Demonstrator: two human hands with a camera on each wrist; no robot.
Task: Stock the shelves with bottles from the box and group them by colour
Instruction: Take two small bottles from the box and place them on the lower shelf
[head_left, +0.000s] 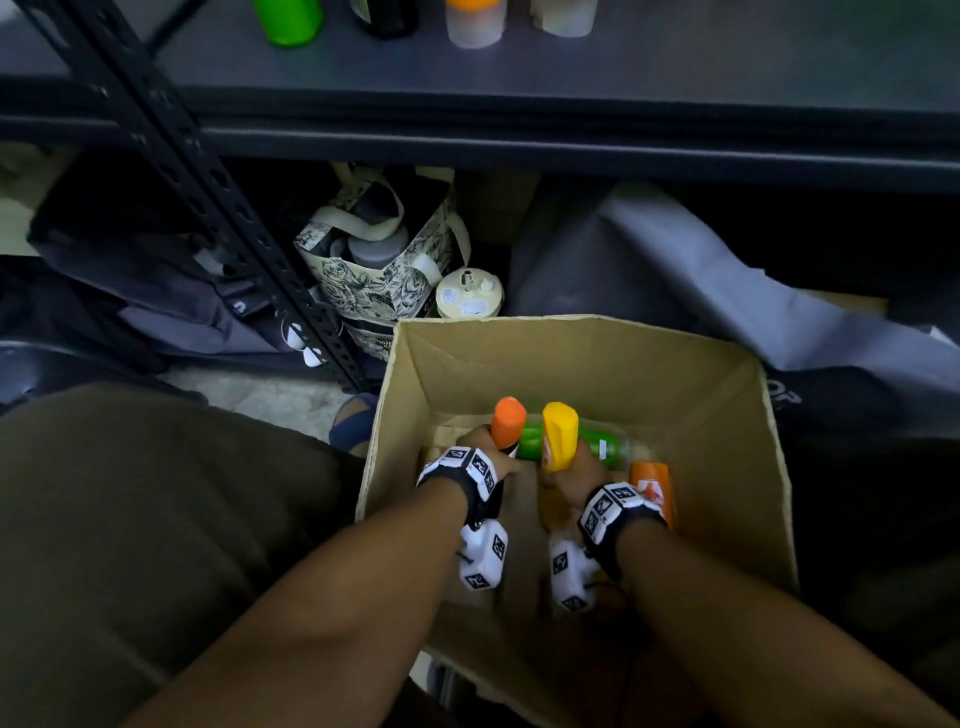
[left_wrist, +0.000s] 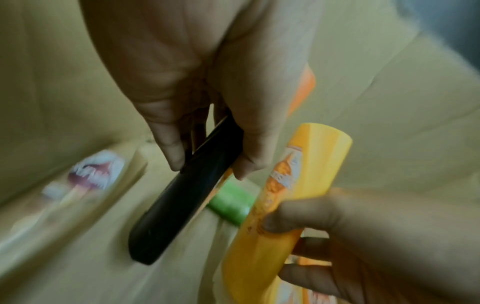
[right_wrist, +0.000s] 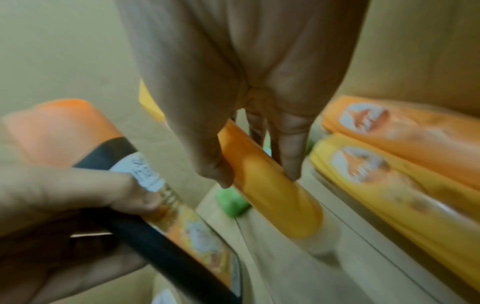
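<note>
Both forearms reach into the cardboard box (head_left: 582, 358) at 6 o'clock. Left hand (head_left: 491, 457) has its grip clamped on a black bottle with orange cap (head_left: 508, 422); right hand (head_left: 582, 475) has its grip clamped on a yellow bottle (head_left: 560, 434). Head view alone shows the shelf (head_left: 519, 98) at 12 o'clock carrying a green bottle (head_left: 288, 21). Right wrist view alone shows a second yellow bottle (right_wrist: 389, 185) beside an orange bottle (right_wrist: 405, 131) lying in the box.
</note>
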